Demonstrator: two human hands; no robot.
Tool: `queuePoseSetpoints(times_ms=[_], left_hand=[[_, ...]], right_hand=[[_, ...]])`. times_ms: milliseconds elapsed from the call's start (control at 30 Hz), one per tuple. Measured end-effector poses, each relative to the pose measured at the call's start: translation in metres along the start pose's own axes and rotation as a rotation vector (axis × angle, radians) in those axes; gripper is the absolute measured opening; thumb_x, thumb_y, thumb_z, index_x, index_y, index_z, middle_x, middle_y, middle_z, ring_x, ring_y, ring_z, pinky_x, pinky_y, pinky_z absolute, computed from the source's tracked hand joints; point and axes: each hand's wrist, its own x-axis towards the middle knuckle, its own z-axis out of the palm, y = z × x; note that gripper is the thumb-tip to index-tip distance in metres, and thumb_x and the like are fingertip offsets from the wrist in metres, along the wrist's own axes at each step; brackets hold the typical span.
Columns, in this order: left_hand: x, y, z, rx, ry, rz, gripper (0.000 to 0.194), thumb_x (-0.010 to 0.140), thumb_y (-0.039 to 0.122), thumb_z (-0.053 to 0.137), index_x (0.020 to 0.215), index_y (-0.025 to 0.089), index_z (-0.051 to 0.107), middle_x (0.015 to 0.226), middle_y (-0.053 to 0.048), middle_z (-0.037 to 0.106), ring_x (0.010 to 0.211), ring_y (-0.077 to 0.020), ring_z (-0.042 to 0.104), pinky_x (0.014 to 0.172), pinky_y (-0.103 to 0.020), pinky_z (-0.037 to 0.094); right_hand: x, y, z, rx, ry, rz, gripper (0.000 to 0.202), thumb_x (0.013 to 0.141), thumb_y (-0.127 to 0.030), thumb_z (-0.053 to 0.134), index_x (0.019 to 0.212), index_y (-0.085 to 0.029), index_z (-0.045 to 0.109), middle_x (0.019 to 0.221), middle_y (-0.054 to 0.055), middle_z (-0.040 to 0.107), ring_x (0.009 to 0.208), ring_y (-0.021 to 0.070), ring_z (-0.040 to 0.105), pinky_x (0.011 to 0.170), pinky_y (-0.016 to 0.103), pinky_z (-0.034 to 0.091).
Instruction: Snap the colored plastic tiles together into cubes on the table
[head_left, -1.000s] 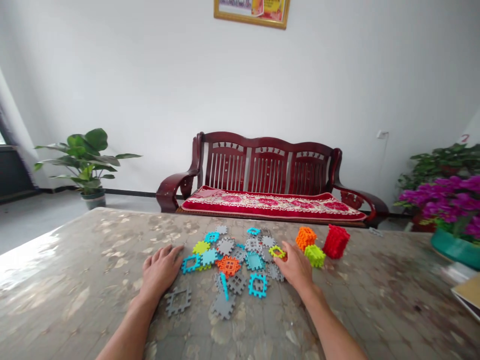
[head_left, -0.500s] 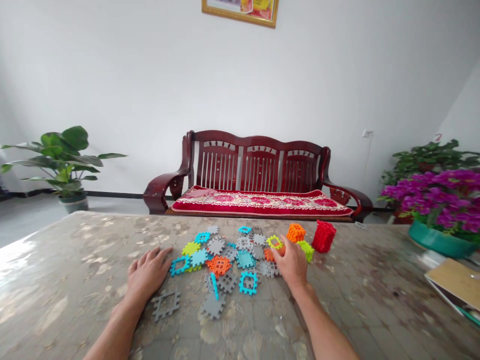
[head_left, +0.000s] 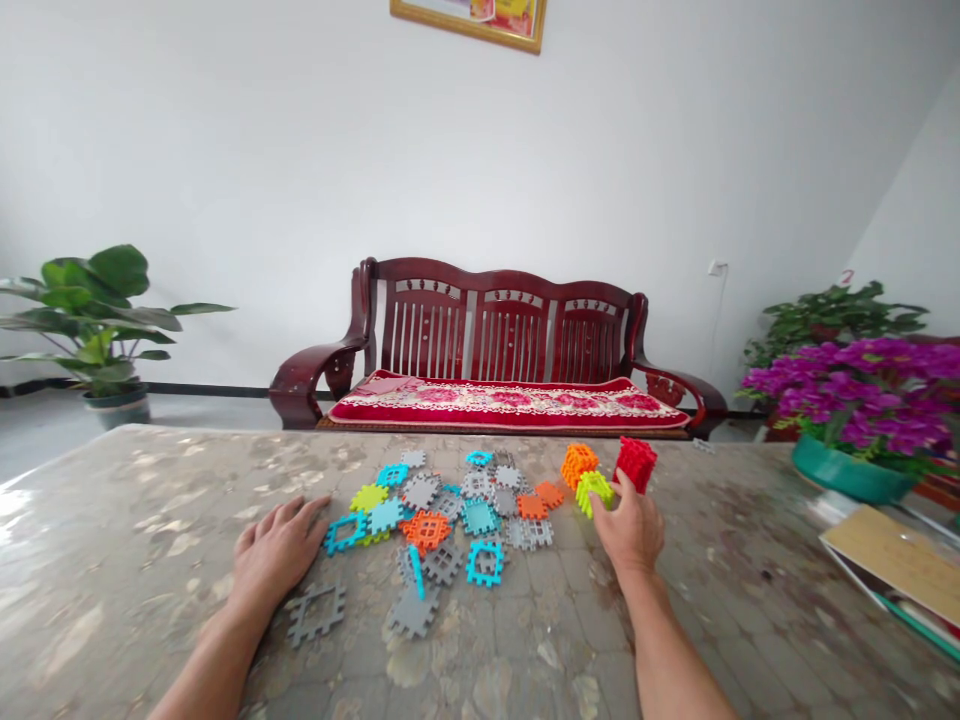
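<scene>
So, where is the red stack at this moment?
In the head view, the red stack stands on the table, right of the orange stack and green stack, just beyond the right hand.

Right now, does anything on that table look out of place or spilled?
A grey piece lies alone near the table's far edge, apart from the scattered pieces. A blue piece seems propped on edge among mostly flat ones. I see no spill.
</scene>
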Motion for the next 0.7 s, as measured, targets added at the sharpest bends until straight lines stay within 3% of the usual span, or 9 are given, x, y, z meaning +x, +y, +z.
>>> queuePoseSetpoints(times_ms=[700], left_hand=[[0.0018,-0.0042,0.0059,0.027,-0.003,0.015,0.049,0.096,0.042,0.034,0.136,0.031,0.06,0.147,-0.008,0.055,0.137,-0.0289,0.047,0.113,-0.047,0.033]], right_hand=[[0.002,0.0005,0.0009,-0.022,-0.081,0.079,0.071,0.08,-0.046,0.059,0.143,-0.017,0.046,0.118,0.01,0.071,0.105,0.0312,0.062,0.091,0.041,0.042]])
